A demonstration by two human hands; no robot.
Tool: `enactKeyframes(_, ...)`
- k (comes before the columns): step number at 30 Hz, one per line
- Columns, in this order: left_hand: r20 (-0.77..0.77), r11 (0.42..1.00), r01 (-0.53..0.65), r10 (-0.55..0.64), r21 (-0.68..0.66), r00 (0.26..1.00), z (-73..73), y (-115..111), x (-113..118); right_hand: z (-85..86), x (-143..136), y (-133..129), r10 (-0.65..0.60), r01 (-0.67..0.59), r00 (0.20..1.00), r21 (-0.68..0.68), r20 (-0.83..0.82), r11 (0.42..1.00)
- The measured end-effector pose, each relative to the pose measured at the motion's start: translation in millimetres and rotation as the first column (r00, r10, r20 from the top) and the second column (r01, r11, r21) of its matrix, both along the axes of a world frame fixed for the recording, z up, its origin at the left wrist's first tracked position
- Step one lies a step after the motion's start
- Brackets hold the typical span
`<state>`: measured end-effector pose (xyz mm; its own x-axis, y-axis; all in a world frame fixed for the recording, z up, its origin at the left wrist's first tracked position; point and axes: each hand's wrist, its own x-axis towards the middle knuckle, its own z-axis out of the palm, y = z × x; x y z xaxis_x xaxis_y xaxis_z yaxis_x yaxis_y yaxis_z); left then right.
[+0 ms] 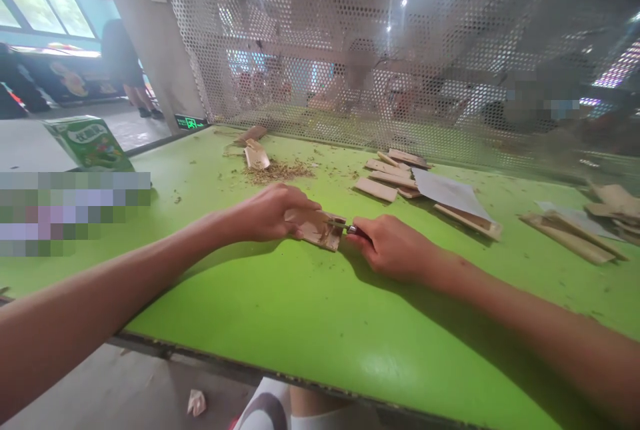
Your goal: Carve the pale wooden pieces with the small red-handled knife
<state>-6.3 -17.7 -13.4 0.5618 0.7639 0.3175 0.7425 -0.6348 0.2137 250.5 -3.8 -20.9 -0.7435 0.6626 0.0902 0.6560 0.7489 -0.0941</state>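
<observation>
My left hand [280,213] grips the left end of a short, pale bamboo piece [317,227] that lies on the green table [280,310]. Closed round the dark handle of a small carving knife [354,230], my right hand [387,243] is just right of the piece. The knife's thin blade points left and lies over the piece's right end, where the surface looks dark and rough. Part of the handle is hidden in my right fist, and my left fingers cover one end of the bamboo.
Wood shavings [280,171] lie heaped beyond my left hand, beside a curved bamboo piece [257,155]. Several bamboo strips [377,189] and a white paper sheet [450,191] are at right. A green carton [90,143] stands at left. A perforated metal screen [320,37] borders the table's back.
</observation>
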Motion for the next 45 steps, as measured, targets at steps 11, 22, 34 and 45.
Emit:
enactKeyframes(11,0.007,0.990,0.094,-0.095,0.108,0.995,-1.7,2.5,1.8,3.6,-1.4,-8.8,-0.011,0.011,1.000,-0.042,-0.015,0.999)
enactKeyframes(22,-0.108,0.994,0.103,-0.098,0.045,0.989,5.7,-0.3,1.6,9.5,-3.7,-4.7,-0.040,0.046,0.999,-0.218,0.031,0.975)
enactKeyframes(34,-0.029,0.925,-0.071,0.065,-0.372,0.997,16.5,6.0,-15.5,4.4,-4.1,-14.6,-0.120,0.124,0.992,-0.085,0.051,0.989)
enactKeyframes(45,0.335,0.956,-0.143,0.226,-0.256,0.915,17.1,4.2,-6.3,-6.4,-2.3,-14.7,-0.141,0.135,0.989,0.141,0.032,0.981)
